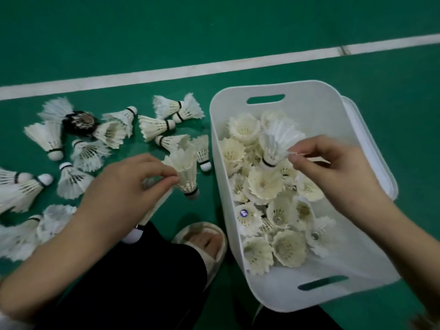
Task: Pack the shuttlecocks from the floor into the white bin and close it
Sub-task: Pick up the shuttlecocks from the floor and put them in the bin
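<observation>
Left hand (133, 184): thumb and forefinger pinched on the feather skirt of a yellowish shuttlecock (188, 172), other fingers curled loosely alongside. Cork end down, close to the green floor (214, 32); touching or just above, cannot tell. Right hand (333, 167): thumb and forefinger pinched on a feather tip of a whiter shuttlecock (277, 144), remaining fingers folded under. Cork end down, hanging over the heap (264, 186) inside the white bin (309, 91). Bin open, standing on the floor on the near side of the white line (190, 70); heap covering most of its bottom, mostly feathers up. Loose shuttlecocks (51, 139) scattered on the floor left of the bin, lying on their sides, many touching. One dark shuttlecock (79, 122) among them, toward the line. White lid (381, 167) partly showing past the bin's right wall, apparently under it. Slipper (212, 244) and black trouser leg (142, 282) at the near edge, between the hands.
</observation>
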`<action>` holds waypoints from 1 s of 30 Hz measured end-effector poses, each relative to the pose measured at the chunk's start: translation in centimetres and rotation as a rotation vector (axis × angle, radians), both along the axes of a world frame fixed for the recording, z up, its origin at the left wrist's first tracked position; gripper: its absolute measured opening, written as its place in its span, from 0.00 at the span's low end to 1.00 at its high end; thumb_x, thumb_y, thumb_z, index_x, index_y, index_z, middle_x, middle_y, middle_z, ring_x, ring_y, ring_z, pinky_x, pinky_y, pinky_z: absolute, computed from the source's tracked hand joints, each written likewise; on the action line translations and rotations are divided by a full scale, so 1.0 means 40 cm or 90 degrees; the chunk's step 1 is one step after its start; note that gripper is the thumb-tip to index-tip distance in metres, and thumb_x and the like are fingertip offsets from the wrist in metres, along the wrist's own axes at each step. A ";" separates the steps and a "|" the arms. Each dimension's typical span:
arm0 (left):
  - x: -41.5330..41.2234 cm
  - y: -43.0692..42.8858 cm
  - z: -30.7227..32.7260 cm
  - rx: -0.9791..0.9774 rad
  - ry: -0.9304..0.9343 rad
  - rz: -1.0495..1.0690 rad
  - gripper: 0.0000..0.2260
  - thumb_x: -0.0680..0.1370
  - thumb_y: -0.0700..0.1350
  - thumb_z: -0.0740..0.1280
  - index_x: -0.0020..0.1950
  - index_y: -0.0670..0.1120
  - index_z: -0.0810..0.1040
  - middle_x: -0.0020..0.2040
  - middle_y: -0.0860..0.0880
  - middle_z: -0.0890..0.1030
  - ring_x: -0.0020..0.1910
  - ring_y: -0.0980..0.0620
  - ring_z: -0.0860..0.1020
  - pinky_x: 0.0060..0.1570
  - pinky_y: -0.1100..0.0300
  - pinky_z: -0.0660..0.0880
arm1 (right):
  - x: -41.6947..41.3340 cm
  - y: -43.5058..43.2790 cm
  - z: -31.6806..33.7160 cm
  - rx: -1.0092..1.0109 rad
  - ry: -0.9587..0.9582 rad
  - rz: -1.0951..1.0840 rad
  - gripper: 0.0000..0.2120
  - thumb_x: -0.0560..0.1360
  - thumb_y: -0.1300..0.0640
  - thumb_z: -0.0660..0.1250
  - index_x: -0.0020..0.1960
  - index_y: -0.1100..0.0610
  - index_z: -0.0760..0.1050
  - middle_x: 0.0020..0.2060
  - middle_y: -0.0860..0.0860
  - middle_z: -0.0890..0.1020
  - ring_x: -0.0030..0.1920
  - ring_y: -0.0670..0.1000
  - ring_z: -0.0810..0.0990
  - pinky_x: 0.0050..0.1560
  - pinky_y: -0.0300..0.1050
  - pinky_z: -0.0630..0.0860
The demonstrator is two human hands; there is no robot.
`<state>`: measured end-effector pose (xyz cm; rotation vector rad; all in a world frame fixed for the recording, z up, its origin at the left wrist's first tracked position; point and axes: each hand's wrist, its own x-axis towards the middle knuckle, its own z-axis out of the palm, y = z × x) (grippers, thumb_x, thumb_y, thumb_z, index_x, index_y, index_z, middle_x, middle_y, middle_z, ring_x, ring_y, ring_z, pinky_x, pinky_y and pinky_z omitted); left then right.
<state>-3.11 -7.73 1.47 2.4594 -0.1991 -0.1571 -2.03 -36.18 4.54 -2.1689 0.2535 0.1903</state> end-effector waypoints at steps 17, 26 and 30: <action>-0.013 -0.023 -0.021 -0.001 -0.006 -0.054 0.15 0.70 0.62 0.59 0.42 0.57 0.81 0.47 0.62 0.77 0.39 0.59 0.76 0.35 0.51 0.77 | 0.132 0.008 -0.146 -0.273 0.108 0.267 0.10 0.77 0.58 0.63 0.56 0.55 0.80 0.56 0.51 0.81 0.56 0.50 0.78 0.55 0.37 0.68; -0.012 -0.036 -0.027 -0.014 -0.046 -0.077 0.13 0.72 0.60 0.60 0.43 0.56 0.80 0.40 0.61 0.78 0.37 0.59 0.77 0.33 0.51 0.76 | 0.100 0.019 -0.158 -0.319 0.152 0.368 0.27 0.80 0.42 0.48 0.31 0.59 0.68 0.27 0.56 0.74 0.41 0.52 0.72 0.46 0.46 0.66; -0.013 -0.037 -0.016 -0.017 -0.070 -0.076 0.12 0.72 0.60 0.60 0.45 0.56 0.79 0.41 0.61 0.79 0.38 0.55 0.79 0.33 0.51 0.76 | 0.082 0.012 -0.116 -0.338 0.114 0.359 0.20 0.78 0.42 0.52 0.53 0.52 0.77 0.52 0.50 0.80 0.58 0.52 0.72 0.57 0.48 0.69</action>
